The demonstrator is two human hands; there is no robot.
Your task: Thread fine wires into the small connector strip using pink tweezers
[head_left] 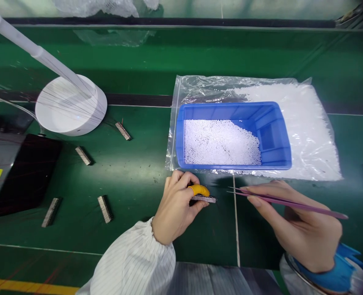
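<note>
My left hand (179, 205), with a yellow finger cot on its index finger, is closed on a small grey-and-black strip-shaped part (207, 198) just above the green table. Only the right end of that part shows; the fingers cover the rest. Between the thumb and fingers of my right hand (304, 221) is a pair of pink tweezers (291, 203). Their thin tips point left, slightly apart, a short way from the held part, with nothing visible between them. Beyond both hands stands a blue bin (273, 141) partly filled with small white beads (219, 141).
Under and behind the bin lies a clear bag (313, 127) of white beads. Several similar strip parts (105, 208) are scattered at the left. A white round lamp base (72, 106) with its stem stands at the back left, near a black-and-grey device (24, 172).
</note>
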